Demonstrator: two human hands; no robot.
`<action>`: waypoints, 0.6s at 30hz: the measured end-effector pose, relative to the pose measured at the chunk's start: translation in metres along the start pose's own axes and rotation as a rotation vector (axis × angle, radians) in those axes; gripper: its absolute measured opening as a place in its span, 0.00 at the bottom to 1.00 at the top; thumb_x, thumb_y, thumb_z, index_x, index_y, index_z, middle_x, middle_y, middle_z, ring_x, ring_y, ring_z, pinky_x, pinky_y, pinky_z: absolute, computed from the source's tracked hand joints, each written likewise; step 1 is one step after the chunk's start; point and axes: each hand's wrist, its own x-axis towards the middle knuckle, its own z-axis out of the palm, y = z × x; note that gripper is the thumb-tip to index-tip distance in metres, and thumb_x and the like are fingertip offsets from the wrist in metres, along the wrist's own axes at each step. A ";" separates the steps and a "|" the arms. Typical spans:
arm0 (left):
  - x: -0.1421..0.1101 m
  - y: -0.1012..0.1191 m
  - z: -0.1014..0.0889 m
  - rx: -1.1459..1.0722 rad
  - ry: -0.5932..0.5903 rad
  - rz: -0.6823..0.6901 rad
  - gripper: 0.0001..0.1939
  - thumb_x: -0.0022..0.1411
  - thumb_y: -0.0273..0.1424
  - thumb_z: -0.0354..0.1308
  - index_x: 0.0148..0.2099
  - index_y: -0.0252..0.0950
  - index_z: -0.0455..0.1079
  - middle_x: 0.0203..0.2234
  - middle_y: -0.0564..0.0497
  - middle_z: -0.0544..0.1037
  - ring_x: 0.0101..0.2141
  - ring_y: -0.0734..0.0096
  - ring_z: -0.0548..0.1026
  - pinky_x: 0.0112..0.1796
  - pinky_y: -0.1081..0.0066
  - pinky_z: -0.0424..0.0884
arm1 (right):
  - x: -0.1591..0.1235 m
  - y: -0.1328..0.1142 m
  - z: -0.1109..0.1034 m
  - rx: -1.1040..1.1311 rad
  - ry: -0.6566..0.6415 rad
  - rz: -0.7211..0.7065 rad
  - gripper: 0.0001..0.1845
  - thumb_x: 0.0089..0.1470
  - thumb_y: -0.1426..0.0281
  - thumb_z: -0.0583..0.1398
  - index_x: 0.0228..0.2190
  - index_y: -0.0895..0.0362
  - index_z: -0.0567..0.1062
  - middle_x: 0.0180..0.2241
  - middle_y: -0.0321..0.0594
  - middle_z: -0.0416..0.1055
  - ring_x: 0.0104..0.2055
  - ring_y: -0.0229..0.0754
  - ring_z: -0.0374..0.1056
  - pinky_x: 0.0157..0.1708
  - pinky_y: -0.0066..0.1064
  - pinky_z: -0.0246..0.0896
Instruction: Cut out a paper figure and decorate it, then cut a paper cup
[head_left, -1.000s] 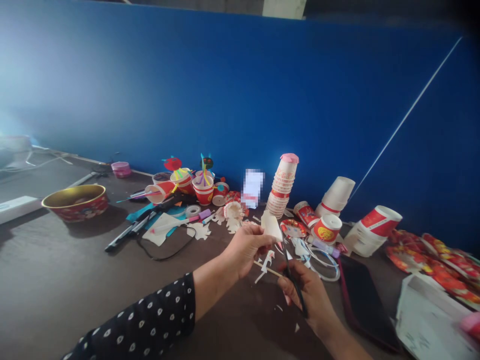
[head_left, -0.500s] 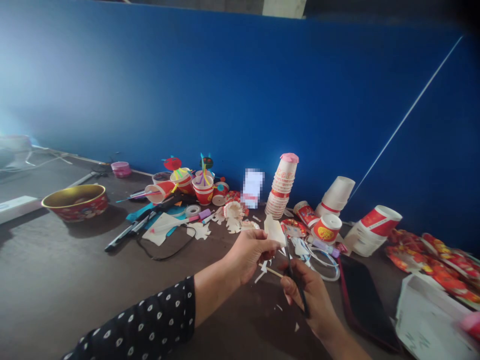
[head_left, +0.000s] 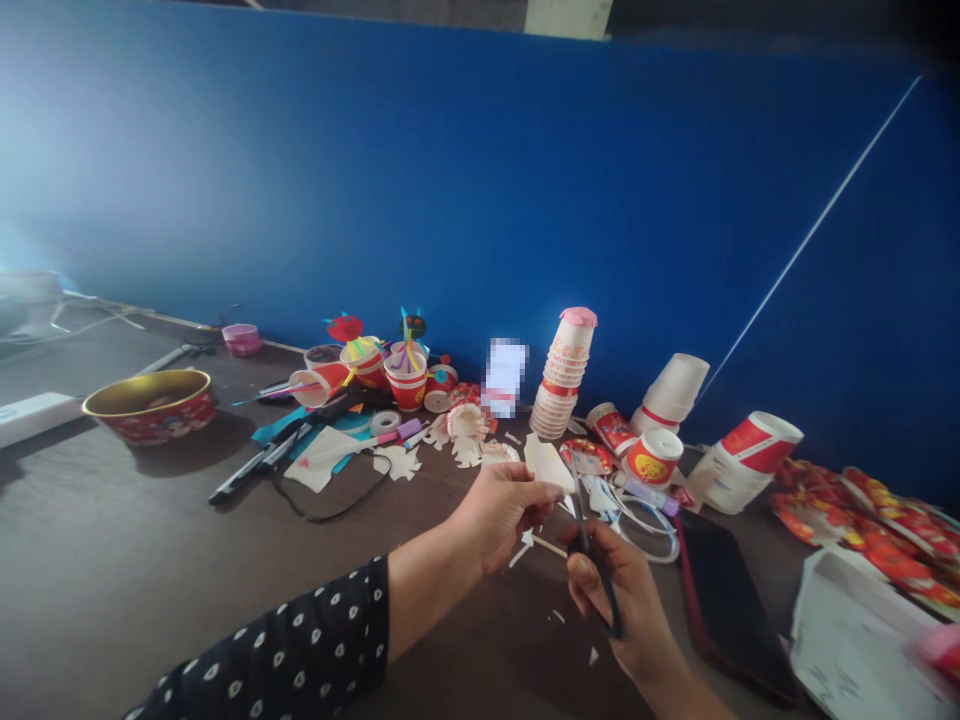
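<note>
You've got your left hand (head_left: 499, 515) pinching a piece of cream paper (head_left: 547, 462) between thumb and fingers, up above the table, and your right hand (head_left: 619, 600) closed around a pair of black scissors (head_left: 592, 570), tips pointing up right beside the paper's edge. Can't tell from this angle if the blades are actually biting in. A thin wooden stick (head_left: 549, 546) pokes out just under your left hand, and little paper scraps (head_left: 559, 617) are scattered on the dark table (head_left: 150, 560) below. Your black dotted sleeve (head_left: 300, 640) covers that left arm. Past your hands there's a tall stack of paper cups (head_left: 562, 375), a black phone (head_left: 731, 610) lies just right of your right hand, and way over on the left sits a red and gold bowl (head_left: 150, 405).
</note>
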 end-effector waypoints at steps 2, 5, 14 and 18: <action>0.000 0.000 0.000 0.001 0.003 0.005 0.09 0.36 0.22 0.65 0.18 0.29 0.66 0.11 0.54 0.67 0.15 0.83 0.62 0.19 0.78 0.58 | 0.000 0.003 0.000 0.017 -0.007 -0.007 0.21 0.42 0.52 0.62 0.29 0.56 0.69 0.15 0.27 0.55 0.14 0.30 0.49 0.12 0.22 0.45; 0.000 0.000 0.000 0.003 -0.003 0.010 0.08 0.36 0.23 0.65 0.18 0.30 0.66 0.11 0.54 0.67 0.14 0.83 0.62 0.19 0.78 0.57 | 0.000 0.006 -0.001 0.053 -0.023 -0.016 0.19 0.45 0.54 0.62 0.30 0.56 0.69 0.16 0.26 0.54 0.14 0.29 0.47 0.12 0.21 0.43; 0.003 0.004 -0.004 0.091 -0.051 0.032 0.08 0.37 0.24 0.64 0.18 0.30 0.66 0.10 0.56 0.65 0.14 0.83 0.60 0.17 0.78 0.52 | 0.000 0.002 -0.001 0.062 -0.031 0.020 0.20 0.43 0.53 0.63 0.26 0.57 0.68 0.14 0.25 0.52 0.14 0.27 0.45 0.12 0.20 0.40; 0.003 0.007 -0.005 0.105 -0.080 0.054 0.07 0.37 0.23 0.64 0.20 0.30 0.67 0.12 0.55 0.67 0.14 0.84 0.61 0.18 0.78 0.54 | 0.000 0.002 -0.001 0.058 -0.032 0.025 0.20 0.42 0.52 0.63 0.25 0.57 0.68 0.15 0.25 0.52 0.14 0.27 0.45 0.11 0.20 0.40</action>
